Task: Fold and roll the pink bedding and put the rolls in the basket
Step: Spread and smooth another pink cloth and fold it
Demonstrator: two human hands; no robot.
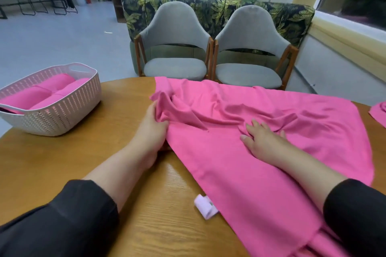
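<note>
A thin, soft pink bedding sheet (261, 152) was spread, creased, across the round wooden table (62, 162), its near end draped over the table edge. Its bunched left edge was gripped by the left hand (153, 125); the right hand (261, 137) was laid flat, fingers straight, on the cloth. The fabric was judged light, limp and best taken at edges or corners. Finished rolls were seen in the white woven plastic basket (69, 108), well apart

Wooden table (129, 225) carries basket (69, 110), pink sheet (261, 173).
</note>
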